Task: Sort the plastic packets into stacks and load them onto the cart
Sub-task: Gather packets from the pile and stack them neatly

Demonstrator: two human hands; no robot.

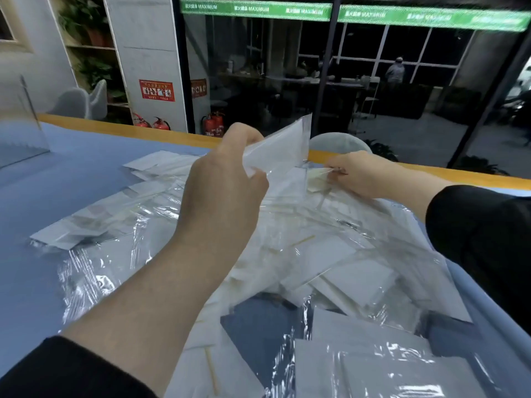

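A loose heap of clear plastic packets point(310, 254) with white cards inside covers the blue table point(34, 268). My left hand point(227, 179) is raised above the heap and grips a small bunch of packets point(278, 147) by their lower left corner, tilted up toward the far edge. My right hand point(359, 173) reaches to the far side of the heap and pinches the edge of a single packet point(319, 179) lying there. Both sleeves are black. No cart is in sight.
The table's orange far edge point(115, 127) runs across the view. A clear acrylic stand point(23, 133) sits at the far left. Beyond are a grey chair back point(339, 142), red fire extinguishers point(212, 124) and a glass wall.
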